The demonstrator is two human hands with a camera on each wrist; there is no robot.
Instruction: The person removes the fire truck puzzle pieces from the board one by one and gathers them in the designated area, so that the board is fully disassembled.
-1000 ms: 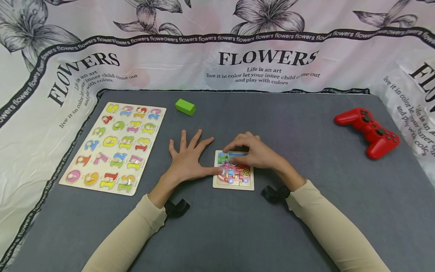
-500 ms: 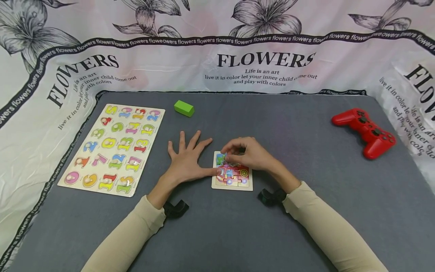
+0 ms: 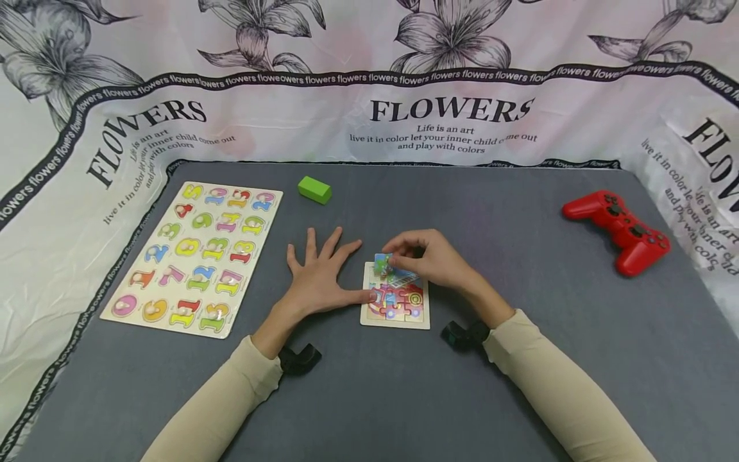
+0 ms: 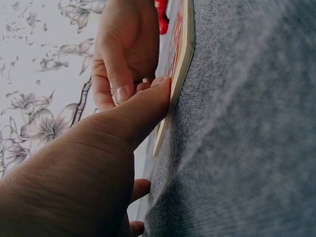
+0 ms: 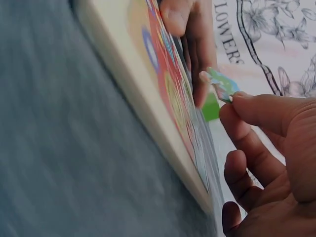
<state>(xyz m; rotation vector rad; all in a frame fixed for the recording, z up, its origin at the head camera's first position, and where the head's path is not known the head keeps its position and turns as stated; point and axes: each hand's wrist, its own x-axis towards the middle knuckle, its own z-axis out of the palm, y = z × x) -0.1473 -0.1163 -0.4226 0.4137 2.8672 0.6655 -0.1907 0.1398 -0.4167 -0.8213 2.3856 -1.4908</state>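
Observation:
A small square jigsaw puzzle in a pale wooden frame (image 3: 424, 322) lies in front of me. My left hand (image 3: 316, 280) rests on the table with spread fingers, its thumb on the puzzle's left edge. Between thumb and forefinger, my right hand (image 3: 435, 258) pinches a green and blue puzzle piece (image 3: 382, 264) over the upper left of the frame. In the right wrist view this piece (image 5: 224, 85) is tilted and held above the puzzle surface. Pink and red pieces (image 3: 398, 303) fill the lower part; a lined backing (image 3: 401, 278) shows in the upper part.
A number board (image 3: 193, 260) lies at the left. Behind my left hand is a green block (image 3: 315, 190), and a red game controller (image 3: 618, 231) lies at the far right. A flower-printed sheet (image 3: 450, 122) hangs behind the grey table (image 3: 369, 391).
My right hand has lifted the green and blue puzzle piece off the frame, uncovering the backing. The left hand stays in place; the head view has shifted slightly.

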